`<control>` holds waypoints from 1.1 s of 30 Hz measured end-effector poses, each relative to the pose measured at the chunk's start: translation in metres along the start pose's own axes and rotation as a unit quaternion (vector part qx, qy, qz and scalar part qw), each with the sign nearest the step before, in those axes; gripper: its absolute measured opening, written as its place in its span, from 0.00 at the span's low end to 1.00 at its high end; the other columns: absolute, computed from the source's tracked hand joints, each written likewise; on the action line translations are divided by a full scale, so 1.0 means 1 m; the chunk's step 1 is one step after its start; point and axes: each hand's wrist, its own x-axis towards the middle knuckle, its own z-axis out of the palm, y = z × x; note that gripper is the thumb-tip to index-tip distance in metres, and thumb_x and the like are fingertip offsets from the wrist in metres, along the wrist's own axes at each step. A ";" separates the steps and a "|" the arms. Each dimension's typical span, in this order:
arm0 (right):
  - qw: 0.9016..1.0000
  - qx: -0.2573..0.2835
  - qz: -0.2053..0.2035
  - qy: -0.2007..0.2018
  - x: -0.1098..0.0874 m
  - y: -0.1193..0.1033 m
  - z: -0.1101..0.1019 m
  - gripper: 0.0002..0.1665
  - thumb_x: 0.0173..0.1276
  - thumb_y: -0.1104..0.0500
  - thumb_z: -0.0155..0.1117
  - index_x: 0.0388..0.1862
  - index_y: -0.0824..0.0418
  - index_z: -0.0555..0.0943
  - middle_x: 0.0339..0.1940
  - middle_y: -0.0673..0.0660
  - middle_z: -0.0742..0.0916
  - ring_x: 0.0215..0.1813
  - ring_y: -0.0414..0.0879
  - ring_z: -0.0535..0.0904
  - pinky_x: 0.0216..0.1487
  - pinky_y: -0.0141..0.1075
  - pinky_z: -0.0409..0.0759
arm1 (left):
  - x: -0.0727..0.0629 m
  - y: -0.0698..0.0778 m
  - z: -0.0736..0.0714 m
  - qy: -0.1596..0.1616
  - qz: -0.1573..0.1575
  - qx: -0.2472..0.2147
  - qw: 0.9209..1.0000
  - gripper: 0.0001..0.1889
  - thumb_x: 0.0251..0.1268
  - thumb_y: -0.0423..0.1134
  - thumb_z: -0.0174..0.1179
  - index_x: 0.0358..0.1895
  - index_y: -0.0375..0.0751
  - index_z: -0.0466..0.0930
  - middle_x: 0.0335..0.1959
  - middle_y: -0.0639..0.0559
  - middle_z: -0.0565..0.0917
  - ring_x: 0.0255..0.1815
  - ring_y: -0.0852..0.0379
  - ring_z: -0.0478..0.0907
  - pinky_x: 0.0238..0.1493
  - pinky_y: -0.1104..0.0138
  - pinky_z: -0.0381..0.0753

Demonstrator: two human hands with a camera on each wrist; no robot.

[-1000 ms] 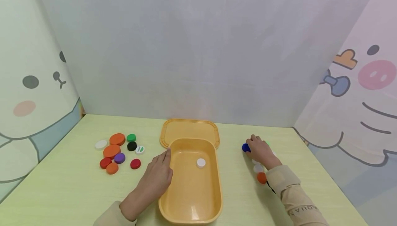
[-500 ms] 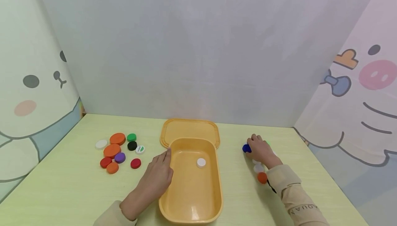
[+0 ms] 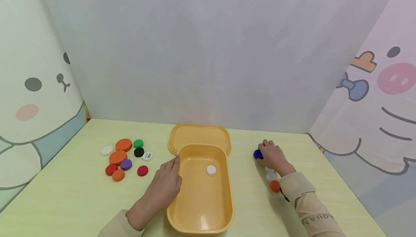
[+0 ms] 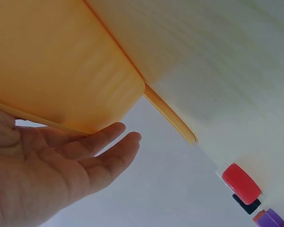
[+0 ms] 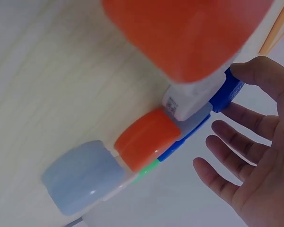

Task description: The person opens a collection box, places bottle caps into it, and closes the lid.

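Lengthwise, yellow tub (image 3: pixel 227 193) points away; left hand (image 3: pixel 164 186) alongside.

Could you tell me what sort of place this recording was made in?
Probably a small staged tabletop booth, not a lived-in room: a pale green table closed in by a plain grey backdrop and cartoon-animal side panels, with loose bottle caps and a yellow tub laid out.

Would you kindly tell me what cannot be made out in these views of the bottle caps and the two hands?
- Head view: the right hand covers most of the caps beneath it; only the blue cap and the orange cap show clearly.
- Right wrist view: a blurred orange cap fills the top edge, so its outline is lost.
- Left wrist view: the left hand lies along the yellow box, whose inside is hidden by its wall.
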 end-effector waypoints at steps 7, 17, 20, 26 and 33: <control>1.000 -0.002 -0.011 0.029 -0.001 -0.013 -0.014 0.23 0.53 0.51 0.68 0.43 0.64 0.76 0.41 0.61 0.78 0.43 0.56 0.71 0.40 0.51 0.74 | 0.000 0.001 -0.001 -0.006 -0.002 0.001 1.000 0.29 0.62 0.37 0.48 0.67 0.30 0.57 0.62 0.38 0.69 0.61 0.41 0.67 0.58 0.49 0.69; 0.995 -0.026 -0.055 0.084 -0.004 -0.042 -0.039 0.21 0.50 0.50 0.69 0.38 0.61 0.77 0.36 0.55 0.79 0.37 0.50 0.71 0.33 0.43 0.73 | 0.000 0.001 -0.003 -0.013 -0.004 -0.002 1.000 0.29 0.63 0.37 0.47 0.67 0.30 0.57 0.63 0.38 0.68 0.61 0.41 0.67 0.58 0.49 0.69; 0.992 -0.036 -0.072 0.101 -0.007 -0.053 -0.047 0.22 0.50 0.49 0.69 0.39 0.61 0.77 0.37 0.55 0.80 0.37 0.49 0.71 0.33 0.42 0.72 | 0.000 0.001 -0.002 -0.011 -0.002 0.001 1.000 0.29 0.63 0.37 0.47 0.67 0.30 0.57 0.62 0.38 0.69 0.61 0.41 0.67 0.58 0.49 0.69; 0.985 -0.047 -0.101 0.128 -0.009 -0.074 -0.062 0.23 0.51 0.49 0.68 0.41 0.60 0.76 0.39 0.54 0.80 0.40 0.49 0.73 0.39 0.42 0.75 | 0.000 0.001 -0.002 -0.011 0.000 0.001 1.000 0.29 0.63 0.37 0.47 0.67 0.29 0.57 0.62 0.38 0.69 0.61 0.41 0.67 0.58 0.49 0.70; 0.979 -0.053 -0.134 0.147 -0.013 -0.101 -0.074 0.23 0.52 0.48 0.68 0.43 0.59 0.76 0.42 0.54 0.80 0.43 0.49 0.74 0.43 0.41 0.76 | 0.000 0.000 -0.002 -0.007 0.004 0.001 1.000 0.29 0.62 0.36 0.47 0.67 0.29 0.57 0.62 0.37 0.69 0.61 0.41 0.67 0.57 0.49 0.70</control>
